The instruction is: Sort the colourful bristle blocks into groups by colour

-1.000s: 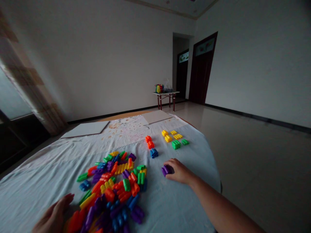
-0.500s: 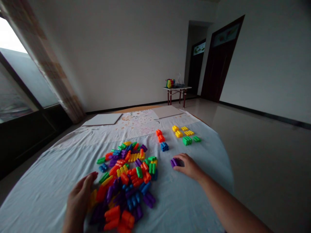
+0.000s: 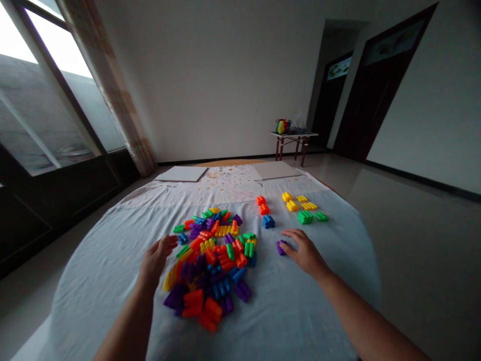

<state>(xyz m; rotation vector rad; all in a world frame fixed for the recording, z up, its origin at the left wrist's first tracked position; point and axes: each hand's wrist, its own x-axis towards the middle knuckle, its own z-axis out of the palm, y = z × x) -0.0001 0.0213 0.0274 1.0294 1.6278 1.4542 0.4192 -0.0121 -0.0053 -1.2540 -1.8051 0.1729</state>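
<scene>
On the cloth right of the pile lies a purple block made of joined tubes. My right hand is beside it, thumb at the block's right edge and index finger raised away from it, so the fingers stand apart. My left hand hovers by the left edge of a mixed pile of toy blocks, its fingers loosely extended with nothing visible in them. Closest to those fingertips is a small blue block.
Beyond my right hand sit orange blocks, a blue block, yellow blocks and green blocks. Two flat boards, a white one and a beige one, lie at the far end of the cloth-covered table.
The view has swung left, shifting the scene rightward. My right fingers have spread from around the purple block, which stays on the cloth. My left hand has moved slightly forward along the pile.
</scene>
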